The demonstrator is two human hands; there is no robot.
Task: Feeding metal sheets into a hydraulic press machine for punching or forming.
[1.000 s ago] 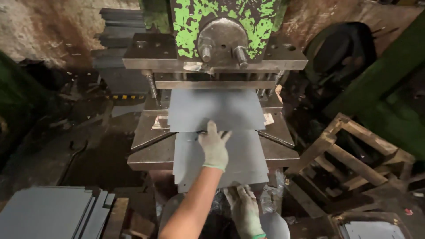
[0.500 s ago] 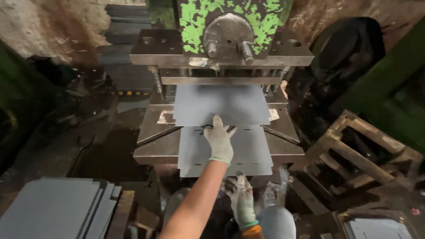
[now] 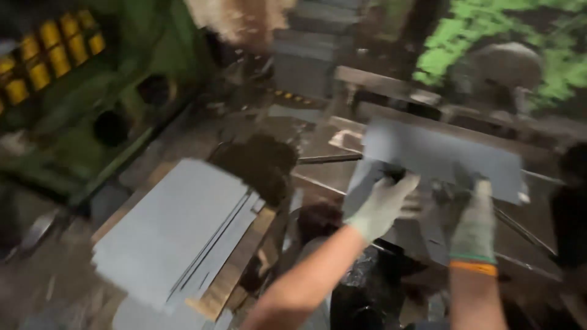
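Note:
A flat grey metal sheet (image 3: 440, 153) lies tilted over the bed of the press (image 3: 391, 82) at the right. My left hand (image 3: 385, 205), in a pale work glove, grips the sheet's lower left corner. My right hand (image 3: 474, 220), gloved with an orange and green cuff, holds the sheet's lower edge a little further right. The picture is blurred by motion, so the fingers are hard to make out.
A stack of grey metal sheets (image 3: 177, 232) rests on a wooden support at the lower left. A dark lump (image 3: 257, 162) sits beside it. A green machine (image 3: 67, 110) with yellow parts stands at the far left. The press head (image 3: 489, 58) has green flaking paint.
The view has swung left, bringing the sheet stack and the green machine into sight. My right hand has come up from below onto the sheet, and both hands now hold it.

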